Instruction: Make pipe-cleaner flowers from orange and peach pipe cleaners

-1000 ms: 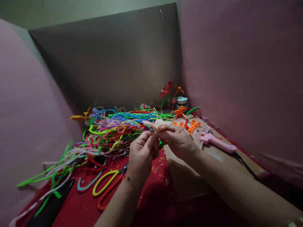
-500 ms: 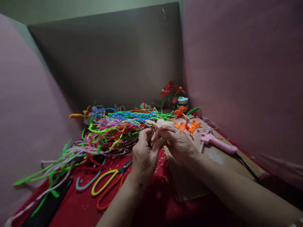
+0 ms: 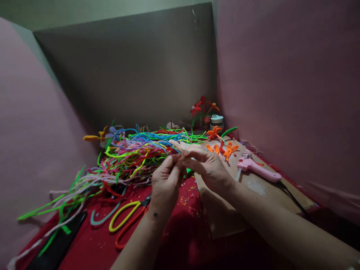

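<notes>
1. Honestly, that small pale peach pipe-cleaner piece (image 3: pixel 184 147) sits pinched shut between your left hand (image 3: pixel 165 180) and right hand (image 3: pixel 209 168), above the red cloth; it could slip into the tangled pile of colourful pipe cleaners (image 3: pixel 135 153).
2. Count: one pink glue gun (image 3: pixel 257 168), one pair of yellow-and-orange-handled scissors (image 3: pixel 129 217).

2 bare forearms rise from the frame's bottom edge, no sleeves; left hand (image 3: pixel 165 180) and right hand (image 3: pixel 210 168) wear no rings.
</notes>
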A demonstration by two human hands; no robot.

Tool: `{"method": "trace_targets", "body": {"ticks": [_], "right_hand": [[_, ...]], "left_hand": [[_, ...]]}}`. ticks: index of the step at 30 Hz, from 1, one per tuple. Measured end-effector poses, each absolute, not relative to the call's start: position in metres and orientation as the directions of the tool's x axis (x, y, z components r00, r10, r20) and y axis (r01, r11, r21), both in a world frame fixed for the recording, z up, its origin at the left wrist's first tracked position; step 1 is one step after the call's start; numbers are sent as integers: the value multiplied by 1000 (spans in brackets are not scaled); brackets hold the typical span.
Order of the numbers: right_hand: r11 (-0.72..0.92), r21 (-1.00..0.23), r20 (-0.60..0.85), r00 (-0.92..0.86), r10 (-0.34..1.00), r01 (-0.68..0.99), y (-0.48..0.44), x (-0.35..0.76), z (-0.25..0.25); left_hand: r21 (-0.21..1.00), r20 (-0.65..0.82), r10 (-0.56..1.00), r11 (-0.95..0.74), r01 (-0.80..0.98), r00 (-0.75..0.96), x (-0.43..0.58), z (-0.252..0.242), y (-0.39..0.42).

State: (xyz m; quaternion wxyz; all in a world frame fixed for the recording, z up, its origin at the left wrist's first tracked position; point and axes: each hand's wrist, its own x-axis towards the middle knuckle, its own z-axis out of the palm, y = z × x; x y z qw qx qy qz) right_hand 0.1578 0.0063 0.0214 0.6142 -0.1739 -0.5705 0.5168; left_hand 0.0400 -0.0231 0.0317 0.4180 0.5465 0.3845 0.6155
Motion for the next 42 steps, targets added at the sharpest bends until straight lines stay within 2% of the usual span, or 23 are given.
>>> {"method": "trace_targets", "body": {"ticks": [3, 7, 9, 12, 14, 16, 18, 21, 23, 25, 27, 30, 36, 42], "right_hand": [[380, -789, 520, -194, 832, -483, 6, 159, 21], [202, -811, 457, -380, 804, -549, 7, 158, 22], [228, -817, 484, -417, 769, -529, 7, 159, 24], [340, -789, 556, -358, 750, -511, 5, 160, 25], [352, -779, 559, -320, 765, -519, 2, 160, 26], [327, -785, 523, -281, 804, -526, 0, 159, 26], [317, -795, 488, -235, 841, -517, -1, 158, 27], [326, -795, 469, -178, 865, -511, 1, 157, 28], [341, -795, 468, -149, 871, -501, 3, 157, 28], [360, -799, 477, -142, 868, -482, 3, 157, 28], [382, -799, 503, -168, 848, -464, 2, 158, 27], [398, -789, 540, -217, 813, -468, 1, 158, 27], [414, -789, 535, -176, 826, -454, 2, 159, 27], [291, -803, 484, -283, 828, -521, 2, 160, 30]], "left_hand": [[927, 278, 960, -266, -266, 11, 40, 36, -23], [917, 198, 966, -121, -380, 169, 34, 36, -21], [905, 179, 946, -50, -422, 271, 29, 34, -19], [896, 149, 878, 75, -438, 454, 23, 32, -18], [909, 122, 850, 112, -402, 513, 21, 33, -18], [949, 119, 880, 36, -314, 460, 23, 34, -19], [980, 187, 935, -155, -125, 303, 28, 33, -20], [872, 420, 905, -424, 244, 70, 35, 29, -22], [812, 509, 861, -483, 328, 6, 38, 26, -23], [857, 469, 883, -455, 241, 1, 40, 26, -23], [928, 364, 931, -364, 84, 11, 40, 28, -24], [969, 230, 972, -225, -105, 41, 39, 34, -25], [944, 91, 966, -7, -331, 240, 31, 38, -22], [872, 45, 905, 170, -459, 422, 26, 35, -21]]}}
